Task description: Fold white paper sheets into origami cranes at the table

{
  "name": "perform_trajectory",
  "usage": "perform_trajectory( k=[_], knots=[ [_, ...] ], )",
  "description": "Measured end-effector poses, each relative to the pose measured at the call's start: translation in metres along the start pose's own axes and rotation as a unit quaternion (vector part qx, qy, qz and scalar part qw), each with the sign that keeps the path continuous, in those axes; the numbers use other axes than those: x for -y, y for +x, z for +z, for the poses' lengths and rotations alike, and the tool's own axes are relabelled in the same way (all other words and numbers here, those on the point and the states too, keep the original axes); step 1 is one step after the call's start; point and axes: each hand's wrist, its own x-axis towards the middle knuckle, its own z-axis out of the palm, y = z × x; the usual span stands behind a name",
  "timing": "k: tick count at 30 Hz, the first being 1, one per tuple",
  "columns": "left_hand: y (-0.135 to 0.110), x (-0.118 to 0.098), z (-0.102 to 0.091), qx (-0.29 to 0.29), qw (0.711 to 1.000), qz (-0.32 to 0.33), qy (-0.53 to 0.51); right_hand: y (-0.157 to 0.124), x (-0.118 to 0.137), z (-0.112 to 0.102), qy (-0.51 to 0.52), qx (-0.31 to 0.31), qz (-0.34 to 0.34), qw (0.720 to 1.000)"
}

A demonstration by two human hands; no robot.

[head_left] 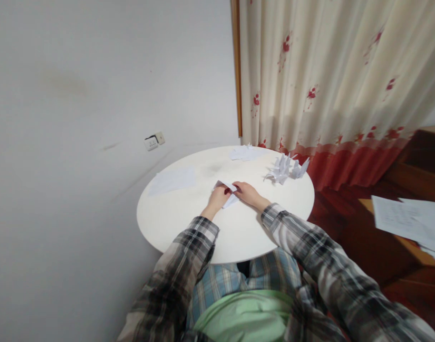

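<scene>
A small white piece of folded paper [227,186] lies near the middle of a round white table [188,223]. My left hand [220,195] pinches its left side, fingers closed on it. My right hand [246,193] presses and grips its right side with curled fingers. Both hands meet over the paper, which is partly hidden beneath them. Both sleeves are plaid.
A flat white sheet [172,180] lies at the table's left. Several folded paper cranes [285,169] sit at the far right, more folded paper [246,152] at the far edge. A flowered curtain [331,80] hangs behind; loose sheets [410,219] rest on wooden furniture at right.
</scene>
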Motion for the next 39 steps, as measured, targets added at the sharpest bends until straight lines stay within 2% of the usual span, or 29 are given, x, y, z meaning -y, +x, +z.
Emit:
perform_trajectory(
  k=[3, 20, 39],
  knots=[
    [0.0003, 0.0016, 0.0009, 0.003, 0.999, 0.024, 0.021, -0.0003, 0.0006, -0.0004, 0.001, 0.002, 0.004, 1.0],
    [0.0006, 0.0059, 0.0051, 0.009, 0.999, -0.011, 0.044, -0.0012, 0.0009, -0.0011, 0.003, 0.0, 0.0, 1.0],
    [-0.0001, 0.0041, 0.0029, 0.015, 1.0, -0.008, 0.022, -0.0012, 0.0009, -0.0002, 0.01, 0.003, 0.014, 1.0]
  ],
)
